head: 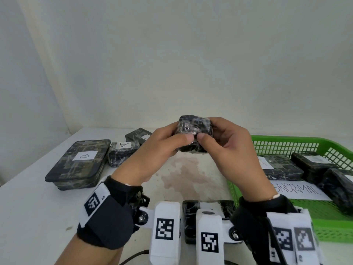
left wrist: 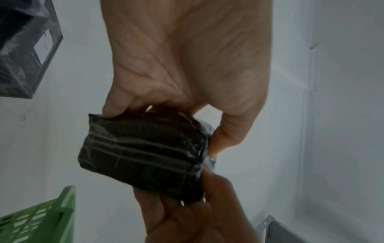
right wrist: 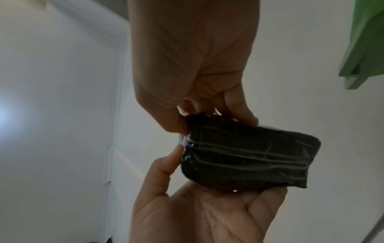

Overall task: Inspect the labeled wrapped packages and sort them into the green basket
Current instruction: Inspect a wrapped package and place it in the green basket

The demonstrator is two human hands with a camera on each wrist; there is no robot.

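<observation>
Left hand [head: 152, 150] and right hand [head: 231, 148] both grip small black wrapped package [head: 194, 134], raised above desk [head: 28, 207]; green basket [head: 286, 142] right, holding packages.

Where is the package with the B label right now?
In the head view the B-labelled package lies flat on the white table at the left, label up, beside a smaller wrapped package on its right, well apart from the green basket.

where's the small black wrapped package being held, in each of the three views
Head: small black wrapped package at centre, between both thumbs.
Left wrist: centre, below the left hand.
Right wrist: right of centre, under the right hand.
Shared landmark: green basket.
</observation>
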